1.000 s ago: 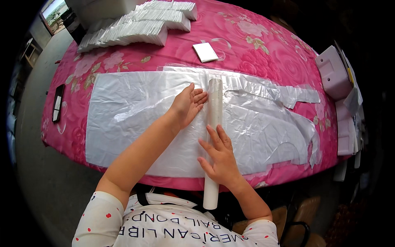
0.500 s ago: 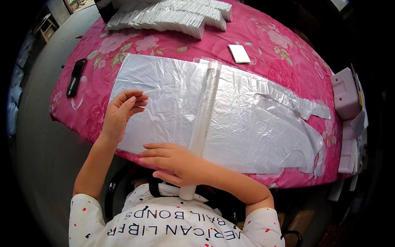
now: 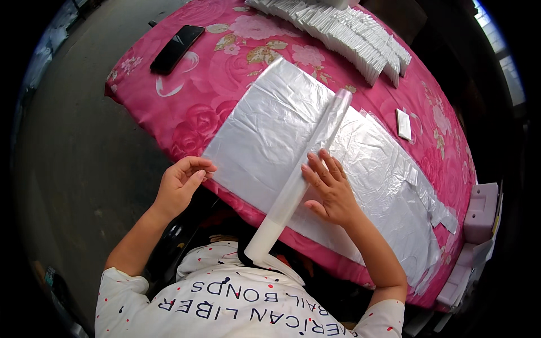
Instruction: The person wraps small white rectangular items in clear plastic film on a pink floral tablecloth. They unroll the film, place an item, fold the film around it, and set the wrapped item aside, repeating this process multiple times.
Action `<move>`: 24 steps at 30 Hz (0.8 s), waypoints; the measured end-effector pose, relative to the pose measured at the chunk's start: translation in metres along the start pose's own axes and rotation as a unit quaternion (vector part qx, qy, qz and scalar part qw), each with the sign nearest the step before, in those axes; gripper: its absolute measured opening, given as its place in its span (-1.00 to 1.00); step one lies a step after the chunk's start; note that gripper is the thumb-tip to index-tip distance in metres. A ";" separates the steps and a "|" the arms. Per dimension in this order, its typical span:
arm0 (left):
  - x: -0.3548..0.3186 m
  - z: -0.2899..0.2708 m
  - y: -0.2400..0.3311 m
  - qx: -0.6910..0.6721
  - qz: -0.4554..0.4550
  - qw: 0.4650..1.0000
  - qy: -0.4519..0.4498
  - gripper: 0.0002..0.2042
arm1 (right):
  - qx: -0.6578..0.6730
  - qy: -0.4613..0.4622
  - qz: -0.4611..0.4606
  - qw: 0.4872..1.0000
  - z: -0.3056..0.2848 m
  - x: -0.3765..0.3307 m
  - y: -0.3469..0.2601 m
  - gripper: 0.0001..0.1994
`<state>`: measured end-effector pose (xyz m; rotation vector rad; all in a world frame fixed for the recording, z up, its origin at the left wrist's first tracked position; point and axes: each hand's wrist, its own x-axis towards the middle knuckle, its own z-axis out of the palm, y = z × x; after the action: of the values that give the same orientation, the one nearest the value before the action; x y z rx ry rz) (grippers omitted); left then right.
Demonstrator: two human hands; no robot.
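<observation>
A thin translucent white plastic apron (image 3: 383, 186) lies spread on the table, with cut-out curves and strips at its far right end. Across it slants a long narrow roll (image 3: 296, 180) in shiny clear film, its pale near end jutting past the table edge toward my shirt. My left hand (image 3: 181, 187) is at the apron's near left corner, thumb and fingers pinched at the edge; the bit between the fingertips is mostly hidden. My right hand (image 3: 332, 191) lies palm down, fingers apart, its fingertips touching the roll's right side.
A pink floral cloth (image 3: 208, 121) covers the table. A black phone (image 3: 177, 49) lies at the far left, and stacked folded white packets (image 3: 344, 36) stand at the back. One small white packet (image 3: 404, 124) lies right of them. Pale lilac boxes (image 3: 480, 211) line the right edge.
My view has turned, so the table appears rotated. My right hand has moved from across the roll's near part to its right side. My left hand has come down to the apron's near left corner.
</observation>
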<state>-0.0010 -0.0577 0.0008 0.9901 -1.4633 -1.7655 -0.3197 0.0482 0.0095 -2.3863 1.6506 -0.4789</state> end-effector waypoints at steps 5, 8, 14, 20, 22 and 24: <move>-0.013 0.004 0.005 0.107 0.069 0.991 0.037 -0.72 | -0.019 -0.024 -0.067 0.997 0.024 0.107 -0.021 -0.51; -0.027 0.013 0.016 0.303 0.112 0.946 0.035 -0.59 | -0.047 0.014 -0.035 0.998 0.048 0.161 -0.046 -0.59; -0.030 0.039 0.014 0.475 -0.031 0.879 0.024 -0.27 | 0.079 0.282 0.065 0.954 0.066 0.193 -0.068 -0.41; -0.044 0.033 0.007 0.033 -0.126 0.987 -0.095 -0.31 | 0.414 0.357 0.243 0.802 0.069 0.148 -0.071 -0.11; -0.050 0.038 0.003 -0.260 -0.142 0.934 -0.201 -0.41 | 0.684 0.327 0.198 0.621 0.035 0.139 -0.085 -0.15; -0.049 0.042 0.001 -0.482 -0.195 0.799 -0.303 -0.31 | 0.839 0.212 0.147 0.479 0.004 0.124 -0.083 -0.21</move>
<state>-0.0112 0.0044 0.0138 0.1533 -0.4144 -2.8367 -0.2060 -0.0384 0.0526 -0.4257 0.6204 -1.6091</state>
